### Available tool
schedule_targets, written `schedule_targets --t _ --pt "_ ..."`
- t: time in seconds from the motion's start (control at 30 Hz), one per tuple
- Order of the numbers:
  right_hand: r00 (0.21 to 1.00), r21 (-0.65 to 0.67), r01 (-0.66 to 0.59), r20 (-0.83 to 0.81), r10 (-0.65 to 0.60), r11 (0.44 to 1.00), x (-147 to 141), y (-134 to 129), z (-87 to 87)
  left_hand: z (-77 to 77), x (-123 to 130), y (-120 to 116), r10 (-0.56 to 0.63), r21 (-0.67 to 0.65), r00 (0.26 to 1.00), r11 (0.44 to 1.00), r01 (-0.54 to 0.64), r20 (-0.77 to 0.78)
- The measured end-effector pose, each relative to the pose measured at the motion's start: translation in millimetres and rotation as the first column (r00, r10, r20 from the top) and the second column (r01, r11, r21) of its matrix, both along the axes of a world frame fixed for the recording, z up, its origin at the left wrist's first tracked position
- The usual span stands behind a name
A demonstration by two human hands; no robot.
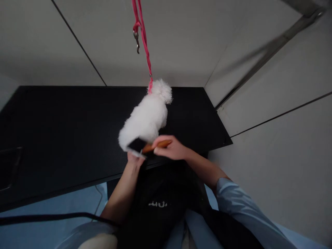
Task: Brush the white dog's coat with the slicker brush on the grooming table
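Observation:
A fluffy white dog (145, 116) stands or sits on the black table, facing away from me, with a pink leash (146, 52) at its neck. My right hand (169, 147) is closed around the orange-brown wooden handle of a slicker brush (138, 145). The brush's dark head lies over the dog's rear and looks blurred. Just below it, my left hand (135, 158) is at the dog's hindquarters; the brush and fur hide its fingers, so its grip is unclear.
The black table (64, 138) stands against pale wall panels (194, 41). A metal clip (136, 39) dangles beside the leash. A metal brace (259, 64) slants along the right wall. A black cable (52, 218) crosses the lower left, and a dark rectangular object (9, 169) lies at the left.

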State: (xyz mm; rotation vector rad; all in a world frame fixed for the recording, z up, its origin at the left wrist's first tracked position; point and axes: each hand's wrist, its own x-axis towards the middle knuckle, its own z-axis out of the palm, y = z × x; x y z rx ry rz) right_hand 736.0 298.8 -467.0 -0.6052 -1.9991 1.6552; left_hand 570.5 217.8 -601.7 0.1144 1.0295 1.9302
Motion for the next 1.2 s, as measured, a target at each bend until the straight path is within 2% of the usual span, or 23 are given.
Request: schedule_targets --t 0.03,0.07,0.1,0.17,0.2,0.3,0.33,0.43,0.47,0.57,0.6,0.67,0.7,0.73,0.8,0.83,0.87,0.93,0.97,1.07,1.1,1.2 --pt "0.995 -0.019 -0.089 0.035 0.089 0.996 -2.1 1.8 2.4 -0.5 0.7 0.4 0.004 -0.016 1.000 1.000 -0.004 0.017" --pt "0.996 -0.016 -0.085 0.033 0.085 0.996 -4.2 4.4 5.0 -1.2 1.7 0.3 0.009 -0.018 0.999 1.000 -0.008 0.034" --pt "1.000 0.011 0.006 -0.007 -0.005 1.000 -6.0 7.5 7.9 -2.2 3.0 -0.1 0.015 -0.009 0.999 1.000 -0.014 0.047" --pt "0.966 0.066 0.233 -0.135 -0.223 0.970 -8.6 13.0 13.5 -5.0 6.2 -1.8 0.035 -0.001 0.997 0.999 -0.035 0.063" --pt "0.957 0.075 0.253 -0.162 -0.239 0.965 -9.5 14.4 15.7 -6.8 7.9 -2.8 0.039 -0.015 0.997 0.999 -0.038 0.066" --pt "0.998 0.040 0.030 -0.049 -0.028 0.999 -13.1 13.7 17.8 -13.3 13.0 -5.1 -0.003 -0.068 0.998 0.998 0.007 0.061" --pt "1.000 0.033 0.019 -0.018 -0.019 0.999 -14.7 13.1 17.9 -15.5 14.7 -5.4 -0.015 -0.061 0.998 0.998 0.019 0.053" --pt "0.966 0.089 0.251 -0.087 -0.244 0.964 -20.6 12.7 20.3 -20.9 19.8 -5.6 0.003 -0.019 0.999 1.000 -0.003 0.049" --pt "0.963 0.107 0.261 -0.094 -0.251 0.960 -22.8 12.6 22.3 -22.0 21.4 -5.5 0.011 -0.013 0.999 1.000 -0.010 0.052" --pt "0.996 0.108 0.080 0.037 -0.085 0.991 -30.5 11.9 31.3 -23.3 25.4 -4.9 0.014 -0.001 0.999 1.000 -0.014 0.038" --pt "0.993 0.112 0.095 0.065 -0.103 0.989 -32.9 12.1 34.6 -23.1 26.5 -4.6 0.018 0.007 1.000 1.000 -0.018 0.026" --pt "0.964 0.159 0.259 0.023 -0.266 0.953 -37.1 12.8 40.3 -22.0 28.4 -3.7 0.032 0.023 0.999 0.999 -0.032 0.005" --pt "0.953 0.176 0.299 0.001 -0.304 0.938 -38.9 13.1 42.2 -21.1 29.3 -3.0 0.038 0.028 0.999 0.999 -0.038 0.000" --pt "0.960 0.182 0.273 0.010 -0.280 0.945 -40.6 13.2 43.1 -20.1 30.3 -2.3 0.040 0.029 0.999 0.999 -0.040 -0.003" --pt "0.985 0.148 0.126 0.101 -0.142 0.981 -43.6 12.8 42.7 -17.8 32.7 -0.9 0.049 0.026 0.999 0.998 -0.048 -0.008" --pt "0.983 0.129 0.103 0.139 -0.121 0.986 -45.0 12.4 41.9 -16.8 34.0 -0.5 0.059 0.021 0.998 0.998 -0.058 -0.010" --pt "0.976 0.133 0.144 0.147 -0.164 0.981 -46.0 11.9 41.1 -15.9 35.4 -0.1 0.070 0.016 0.997 0.997 -0.070 -0.013" --pt "0.940 0.202 0.304 0.094 -0.328 0.931 -47.5 10.5 40.2 -14.5 38.5 0.1 0.082 0.007 0.996 0.997 -0.082 -0.029" --pt "0.937 0.239 0.312 0.082 -0.340 0.919 -48.0 9.5 40.2 -13.9 40.1 0.1 0.079 0.006 0.996 0.997 -0.078 -0.045" --pt "0.965 0.262 0.092 0.216 -0.151 0.961 -50.0 7.0 43.0 -11.7 45.0 0.6 0.054 0.017 0.993 0.998 -0.053 -0.107" --pt "0.958 0.252 0.071 0.254 -0.137 0.965 -50.7 7.0 44.9 -10.7 46.4 0.8 0.051 0.023 0.991 0.999 -0.048 -0.122" --pt "0.927 0.322 0.253 0.190 -0.324 0.912 -50.9 7.3 51.8 -7.5 48.2 1.3 0.055 0.032 0.989 0.998 -0.051 -0.138"
